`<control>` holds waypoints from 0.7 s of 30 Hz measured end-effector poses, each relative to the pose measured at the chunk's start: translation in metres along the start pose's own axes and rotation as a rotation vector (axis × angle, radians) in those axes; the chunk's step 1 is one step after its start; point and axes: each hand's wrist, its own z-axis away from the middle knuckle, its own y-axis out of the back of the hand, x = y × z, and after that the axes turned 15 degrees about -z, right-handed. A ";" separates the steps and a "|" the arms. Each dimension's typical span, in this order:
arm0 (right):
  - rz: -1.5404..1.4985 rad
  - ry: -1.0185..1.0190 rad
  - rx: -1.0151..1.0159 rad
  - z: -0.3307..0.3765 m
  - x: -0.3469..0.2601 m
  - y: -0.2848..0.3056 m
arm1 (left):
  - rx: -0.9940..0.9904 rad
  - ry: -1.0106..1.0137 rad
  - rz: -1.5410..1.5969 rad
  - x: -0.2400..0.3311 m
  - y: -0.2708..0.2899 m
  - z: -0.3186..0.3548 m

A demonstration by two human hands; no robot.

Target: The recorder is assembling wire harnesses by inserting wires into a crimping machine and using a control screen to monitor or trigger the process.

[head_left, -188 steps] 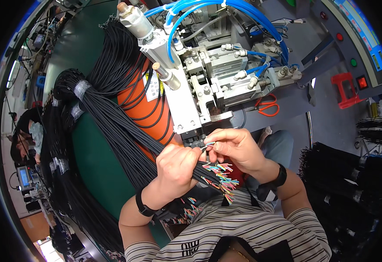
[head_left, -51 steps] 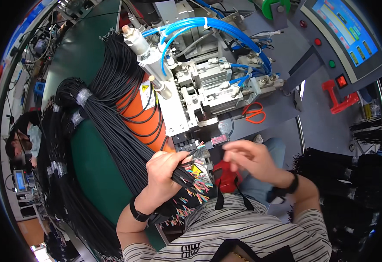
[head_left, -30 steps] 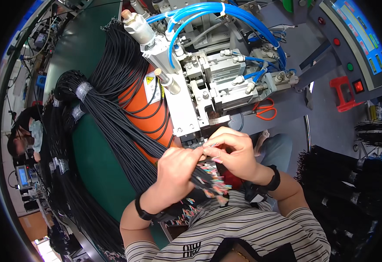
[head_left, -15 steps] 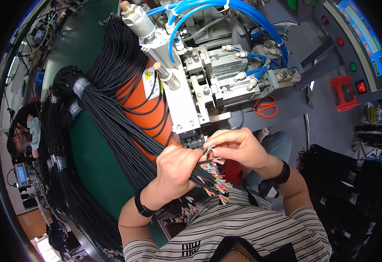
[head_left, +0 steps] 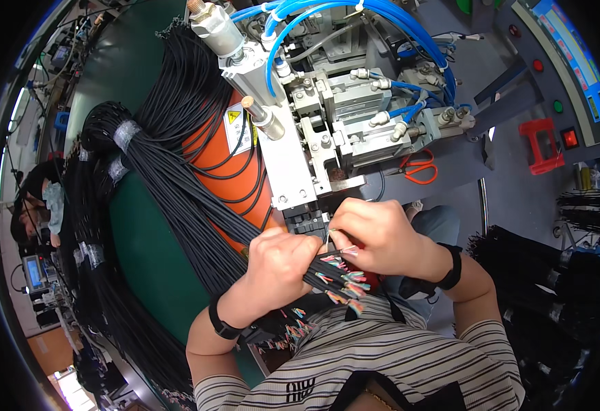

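Head view: black cable bundle [head_left: 197, 205] ends in stripped, multicoloured wire tips [head_left: 344, 284].

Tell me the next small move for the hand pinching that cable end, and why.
Probably guide it forward into the machine's slot. The right hand pinches one stripped cable end just below that opening, while the left hand grips the black cable bundle, its coloured wire tips fanned out beneath.
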 end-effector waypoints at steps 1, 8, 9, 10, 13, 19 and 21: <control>0.135 0.040 0.005 -0.002 -0.005 -0.002 | -0.001 0.001 0.000 0.003 0.000 0.000; 0.470 0.043 0.003 -0.002 0.010 -0.008 | 0.074 0.030 -0.191 0.005 -0.003 0.001; 0.454 0.046 0.008 -0.002 0.011 -0.007 | 0.073 0.031 -0.191 0.005 -0.004 0.001; 0.439 0.048 0.013 -0.002 0.011 -0.007 | 0.068 0.038 -0.180 0.005 -0.005 0.001; 0.423 0.056 0.035 0.000 0.015 -0.009 | 0.058 0.054 -0.157 0.005 -0.006 0.000; 0.490 0.096 0.076 0.001 0.019 -0.015 | -0.002 -0.015 -0.230 0.006 -0.004 -0.001; 0.521 0.058 0.036 -0.001 0.012 -0.015 | -0.016 -0.033 -0.255 0.007 -0.003 -0.002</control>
